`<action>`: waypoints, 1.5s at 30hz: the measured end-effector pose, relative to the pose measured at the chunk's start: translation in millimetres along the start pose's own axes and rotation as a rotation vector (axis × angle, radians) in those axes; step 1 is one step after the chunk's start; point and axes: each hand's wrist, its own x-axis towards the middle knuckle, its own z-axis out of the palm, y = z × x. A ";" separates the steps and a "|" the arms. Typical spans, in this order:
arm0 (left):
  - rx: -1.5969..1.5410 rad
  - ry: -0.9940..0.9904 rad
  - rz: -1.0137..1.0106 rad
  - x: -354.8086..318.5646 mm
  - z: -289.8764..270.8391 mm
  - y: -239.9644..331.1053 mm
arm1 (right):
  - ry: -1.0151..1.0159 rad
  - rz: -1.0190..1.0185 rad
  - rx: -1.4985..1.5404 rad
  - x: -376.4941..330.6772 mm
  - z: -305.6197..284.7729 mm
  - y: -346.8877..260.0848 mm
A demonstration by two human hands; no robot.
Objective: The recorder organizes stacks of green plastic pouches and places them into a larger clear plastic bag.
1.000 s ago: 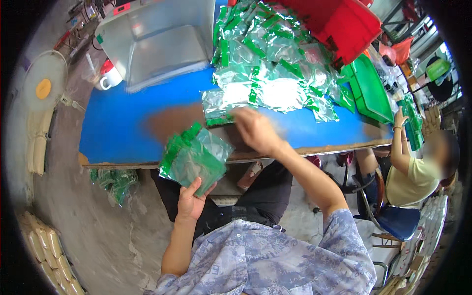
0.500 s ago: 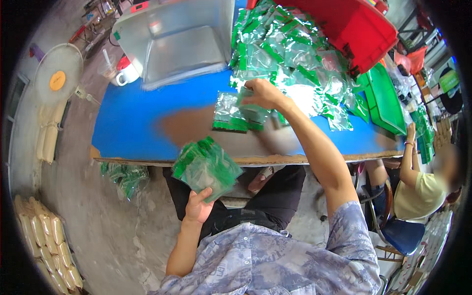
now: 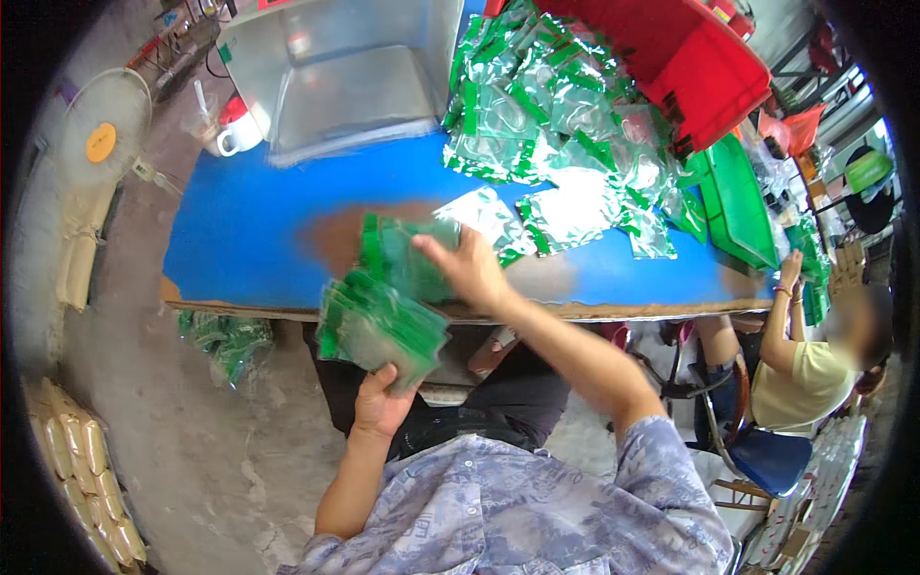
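Observation:
My left hand [image 3: 383,407] grips a fanned stack of clear plastic packets [image 3: 379,331] with green edges, held at the table's front edge above my lap. Just above that stack, my right hand [image 3: 470,268] is closed on a single green-edged packet [image 3: 393,244], which partly overlaps the stack; motion blurs it a little. Behind my right hand, loose packets [image 3: 484,218] lie on the blue tabletop [image 3: 249,230]. Farther back rises a big heap of the same shiny packets [image 3: 546,105].
A translucent grey bin [image 3: 355,96] stands at the back left, beside a white mug [image 3: 244,129]. A red crate [image 3: 661,57] tilts behind the heap, and a green tray [image 3: 738,201] lies to its right. Another person [image 3: 800,369] sits at the right. Packets [image 3: 230,340] hang below the table's left side.
My right hand has come from the loose packets at the heap's front toward my left hand, bringing one packet with it. The left hand still holds the stack.

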 end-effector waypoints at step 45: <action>0.226 0.012 -0.082 16.6 37.2 -41.1 | 0.374 -0.014 -0.915 26.2 -151.5 84.8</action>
